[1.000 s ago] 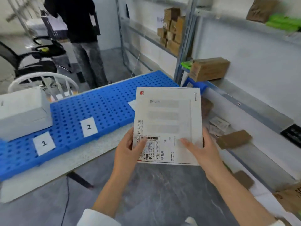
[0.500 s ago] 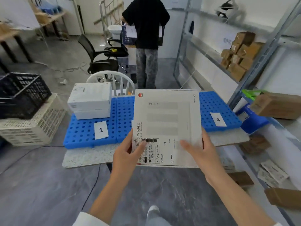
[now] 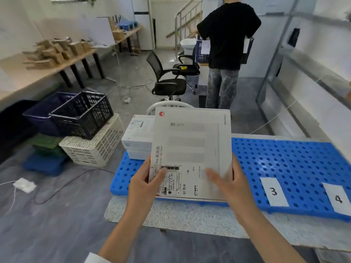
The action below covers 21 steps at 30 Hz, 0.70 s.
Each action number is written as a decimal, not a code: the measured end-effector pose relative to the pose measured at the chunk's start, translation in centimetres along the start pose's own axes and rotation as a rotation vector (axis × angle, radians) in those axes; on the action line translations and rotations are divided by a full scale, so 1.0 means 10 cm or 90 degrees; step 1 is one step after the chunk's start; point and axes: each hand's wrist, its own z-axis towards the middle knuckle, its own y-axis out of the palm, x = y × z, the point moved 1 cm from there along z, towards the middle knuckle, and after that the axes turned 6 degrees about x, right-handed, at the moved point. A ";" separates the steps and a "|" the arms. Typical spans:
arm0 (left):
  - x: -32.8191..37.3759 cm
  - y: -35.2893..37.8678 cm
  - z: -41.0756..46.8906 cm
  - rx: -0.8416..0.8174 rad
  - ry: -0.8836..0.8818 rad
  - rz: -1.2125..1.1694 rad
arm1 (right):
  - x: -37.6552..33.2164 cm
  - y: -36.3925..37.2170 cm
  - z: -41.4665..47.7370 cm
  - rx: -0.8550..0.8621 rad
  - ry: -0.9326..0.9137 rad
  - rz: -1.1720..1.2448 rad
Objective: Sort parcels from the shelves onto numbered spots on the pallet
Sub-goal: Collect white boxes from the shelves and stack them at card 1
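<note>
I hold a flat white parcel [image 3: 191,149] with a red logo and a shipping label upright in front of me, over the left part of the blue perforated pallet [image 3: 266,160]. My left hand [image 3: 146,185] grips its lower left edge, thumb on the label. My right hand [image 3: 226,184] grips the lower right edge, thumb across the front. Paper labels 3 [image 3: 273,191] and 4 [image 3: 339,199] lie on the pallet's right part. Two stacked white boxes [image 3: 137,137] sit on the pallet's far left, partly hidden behind the parcel.
Stacked plastic crates [image 3: 81,128] stand on the floor to the left. A person in black [image 3: 226,52] stands beyond the pallet near an office chair [image 3: 169,80]. A metal shelf frame [image 3: 275,54] runs along the right. A cable [image 3: 62,186] crosses the floor.
My view has swung left from the shelves toward the pallet; the parcel stays gripped in both hands and now hangs over the pallet's left part, hiding the low-numbered labels.
</note>
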 end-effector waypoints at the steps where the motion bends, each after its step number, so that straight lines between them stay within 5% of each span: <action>1: -0.02 0.00 0.09 0.010 -0.005 -0.006 | 0.00 0.06 0.11 -0.007 0.002 -0.001; 10: -0.17 -0.37 0.86 0.080 -0.036 0.018 | -0.15 0.79 0.76 -0.066 0.015 -0.001; 21: -0.31 -0.89 2.20 0.028 -0.044 0.057 | -0.37 1.84 1.59 -0.020 0.052 -0.015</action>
